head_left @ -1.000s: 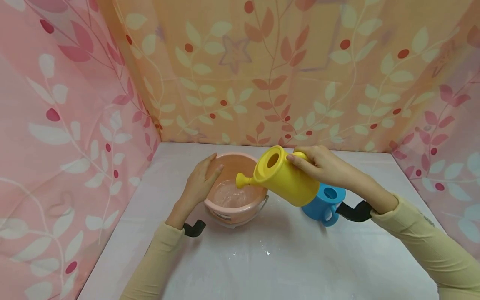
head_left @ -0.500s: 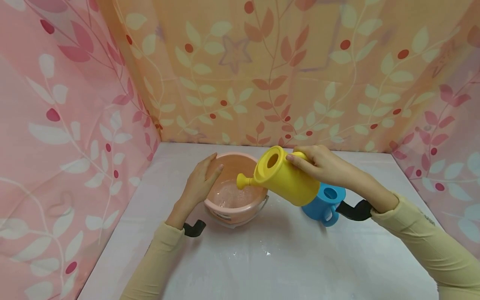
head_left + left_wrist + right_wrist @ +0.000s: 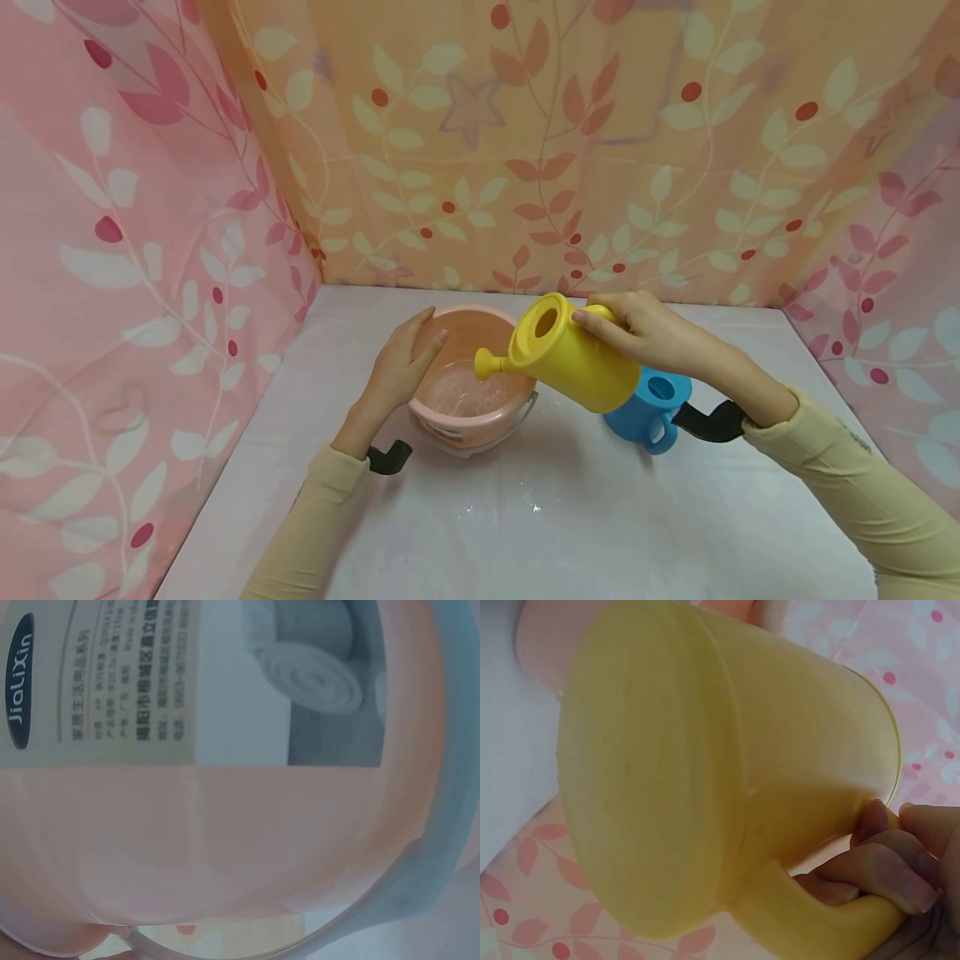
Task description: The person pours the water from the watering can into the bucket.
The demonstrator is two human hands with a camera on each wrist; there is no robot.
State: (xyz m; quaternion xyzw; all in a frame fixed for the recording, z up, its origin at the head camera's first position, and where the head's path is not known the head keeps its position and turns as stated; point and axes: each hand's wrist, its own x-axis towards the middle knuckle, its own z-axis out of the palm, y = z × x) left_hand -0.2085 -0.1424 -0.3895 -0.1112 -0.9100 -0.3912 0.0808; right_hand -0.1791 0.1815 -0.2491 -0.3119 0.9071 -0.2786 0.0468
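In the head view, my right hand (image 3: 637,329) grips the handle of a yellow watering can (image 3: 581,362). The can is tilted left, its round sprinkler spout over a pink bucket (image 3: 487,425) that has rippled water in it. In the right wrist view, curled fingers (image 3: 889,870) wrap the can's handle, and its base faces the camera. At the bucket's left rim, my left hand (image 3: 397,362) holds on, thumb toward the inside and fingers along the outside. The left wrist view shows the bucket's labelled side (image 3: 225,840) close up. Any stream from the spout is too faint to tell.
A blue watering can (image 3: 648,408) stands on the white tabletop (image 3: 600,517) to the right, partly behind the yellow one. Small water drops (image 3: 536,507) lie in front of the bucket. Leaf-patterned curtains (image 3: 480,167) enclose the back and both sides.
The ripples in the bucket's water have shifted. Both hands, the bucket and the yellow watering can stay almost where they were.
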